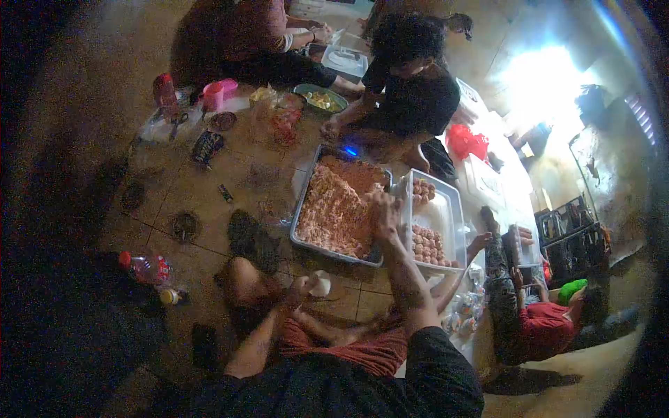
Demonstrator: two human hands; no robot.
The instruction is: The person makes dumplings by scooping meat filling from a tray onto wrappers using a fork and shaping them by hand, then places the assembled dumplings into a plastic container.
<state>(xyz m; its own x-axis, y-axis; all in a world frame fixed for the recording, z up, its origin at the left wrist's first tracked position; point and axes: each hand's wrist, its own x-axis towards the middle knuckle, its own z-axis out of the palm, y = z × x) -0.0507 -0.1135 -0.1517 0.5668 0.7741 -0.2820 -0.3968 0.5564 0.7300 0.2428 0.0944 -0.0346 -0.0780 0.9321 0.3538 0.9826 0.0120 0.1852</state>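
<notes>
My left hand (pixel 300 288) is closed around a small white cup-like object (pixel 320 284) in front of my lap. My right hand (pixel 385 210) is over the right edge of a large metal tray (pixel 301 242), beside a clear plastic container. Its fingers are too blurred to tell whether they hold anything. A pinkish-brown ground mixture (pixel 333 212), heaped and crumbly on the left and smoother at the back, fills the tray. Small round balls (pixel 427 244) sit in rows at the near end of the plastic container (pixel 446 209), and more are grouped at its far end.
A person in black (pixel 418 90) sits across the tray; another person (pixel 261 35) is behind. At right, a person in red (pixel 547 327) is near more containers. A red-capped jar (pixel 146 268) stands left, with a green bowl (pixel 320 99) and a pink cup (pixel 213 96) farther back.
</notes>
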